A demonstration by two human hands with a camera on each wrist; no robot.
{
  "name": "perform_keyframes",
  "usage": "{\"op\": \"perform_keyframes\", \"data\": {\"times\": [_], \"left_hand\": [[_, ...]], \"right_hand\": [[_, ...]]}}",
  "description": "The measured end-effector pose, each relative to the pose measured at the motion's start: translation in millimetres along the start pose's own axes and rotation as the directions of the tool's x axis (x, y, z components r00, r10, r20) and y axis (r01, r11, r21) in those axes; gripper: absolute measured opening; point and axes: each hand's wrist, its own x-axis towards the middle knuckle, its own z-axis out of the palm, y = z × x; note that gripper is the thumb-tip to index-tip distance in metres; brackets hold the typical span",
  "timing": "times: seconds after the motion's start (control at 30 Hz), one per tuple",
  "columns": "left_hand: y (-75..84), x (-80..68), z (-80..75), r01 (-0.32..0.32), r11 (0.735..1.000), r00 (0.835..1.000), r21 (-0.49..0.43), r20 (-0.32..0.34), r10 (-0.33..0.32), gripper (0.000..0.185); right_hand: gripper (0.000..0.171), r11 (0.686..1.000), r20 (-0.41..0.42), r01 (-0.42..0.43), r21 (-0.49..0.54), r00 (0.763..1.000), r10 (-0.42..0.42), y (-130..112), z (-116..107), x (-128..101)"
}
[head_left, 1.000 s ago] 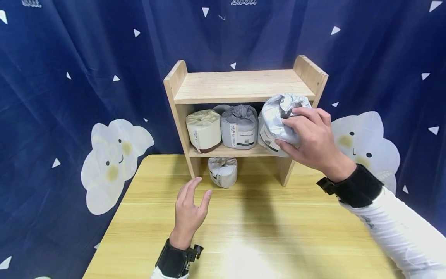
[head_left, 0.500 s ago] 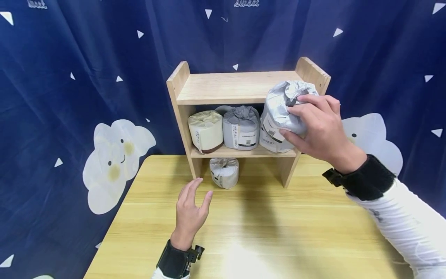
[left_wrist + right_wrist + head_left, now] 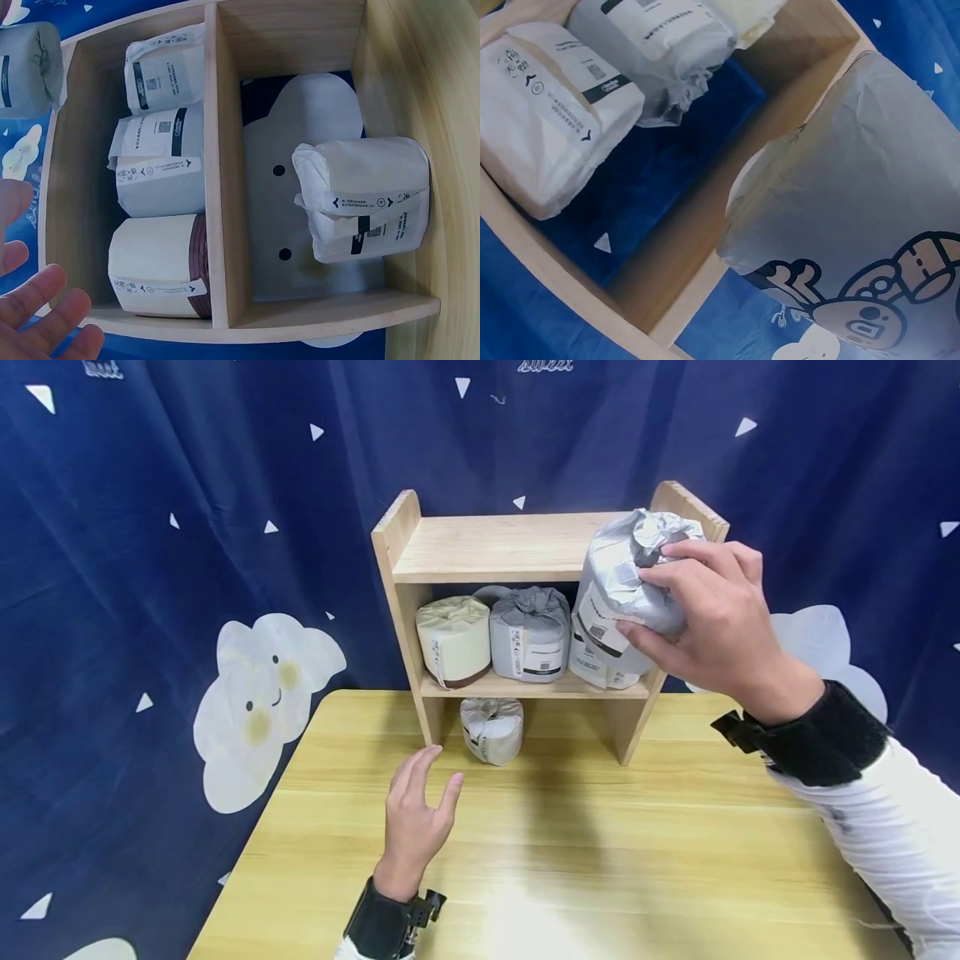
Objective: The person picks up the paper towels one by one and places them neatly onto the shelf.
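My right hand (image 3: pixel 705 618) grips silver wrapped paper roll (image 3: pixel 626 577), fingers curled round its top, roll in air at right end of wooden shelf (image 3: pixel 495 547), level with top board. My left hand (image 3: pixel 416 822) rests on desk (image 3: pixel 600 860), fingers loosely spread, holding nothing, near white roll (image 3: pixel 491 729) under shelf. Cream roll (image 3: pixel 453 639), grey roll (image 3: pixel 530 632) stand on middle board.

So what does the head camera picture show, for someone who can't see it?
A person's right hand holds a grey-wrapped paper roll beside a small wooden shelf storing four more wrapped rolls, while the left hand hovers open above the yellow wooden table.
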Motion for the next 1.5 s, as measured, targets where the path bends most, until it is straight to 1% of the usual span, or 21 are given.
{"op": "perform_keyframes", "data": {"times": [0.1,0.37,0.53,0.77,0.97,1.13,1.3,1.43,1.5], "left_hand": [[0.3,-0.6,-0.2,0.005,1.000,1.000,-0.002,0.002,-0.005,0.047],[0.5,-4.4,-0.6,0.007,1.000,1.000,0.006,0.016,-0.007,0.049],[0.9,-4.1,-1.4,0.012,1.000,1.000,0.009,0.020,-0.012,0.049],[0.6,-4.6,-1.9,0.022,1.000,0.999,0.002,0.024,-0.022,0.048],[-1.9,-6.5,-3.3,0.014,1.000,1.000,0.010,0.012,-0.014,0.046],[-3.1,-7.6,-6.0,0.011,1.000,1.000,0.017,-0.003,-0.011,0.047],[-2.4,-8.5,-7.8,0.017,1.000,1.000,0.013,-0.009,-0.017,0.047],[-1.6,-10.1,-8.6,0.028,1.000,1.000,0.006,-0.014,-0.028,0.047],[-1.7,-10.8,-8.6,0.018,1.000,1.000,0.006,-0.022,-0.018,0.046]], "right_hand": [[0.050,1.000,-0.001,-0.006,0.005,1.000,0.006,0,-2,3],[0.054,1.000,-0.037,-0.012,0.003,0.999,0.013,0,-9,8],[0.055,1.000,-0.048,-0.014,0.001,0.999,0.014,-2,-12,14],[0.066,0.999,-0.100,-0.033,-0.009,0.994,0.031,-8,-16,22],[0.066,0.999,-0.098,-0.029,-0.023,0.995,0.026,-2,-16,30],[0.063,0.998,-0.070,-0.006,-0.060,0.998,0.002,11,-15,35],[0.053,0.996,-0.023,0.013,-0.083,1.000,-0.015,25,-14,40],[0.051,0.995,0.039,0.002,-0.098,0.999,0.002,35,-13,46],[0.051,0.995,0.063,-0.020,-0.101,0.998,0.026,39,-12,47]]}}
